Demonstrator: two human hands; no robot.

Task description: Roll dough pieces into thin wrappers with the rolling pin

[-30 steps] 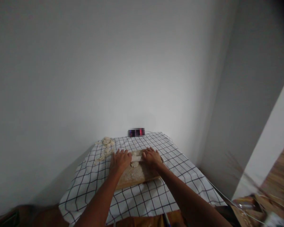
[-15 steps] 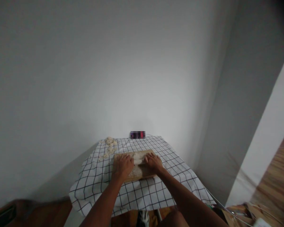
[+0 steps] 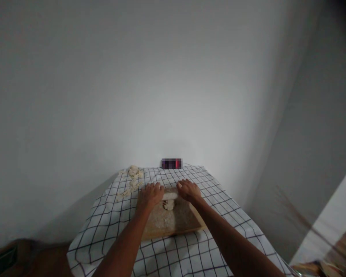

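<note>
A floury wooden board (image 3: pixel 173 225) lies on the table, with a small flat piece of dough (image 3: pixel 168 205) on it. Just beyond the dough a pale rolling pin (image 3: pixel 170 196) runs crosswise near the board's far edge. My left hand (image 3: pixel 151 194) is closed over the pin's left end, and my right hand (image 3: pixel 189 190) over its right end. Both ends of the pin are hidden under my fingers. The middle of the pin shows between my hands.
A black-and-white checked cloth (image 3: pixel 109 215) covers the table. At its far left lie a lump of dough (image 3: pixel 133 170) and several scattered dough pieces (image 3: pixel 129 189). A dark blurred-out object (image 3: pixel 172 164) stands against the white wall (image 3: pixel 173 84) at the back.
Both hands have pushed the rolling pin away from me toward the board's far edge, uncovering the dough piece behind it. The view has shifted slightly.
</note>
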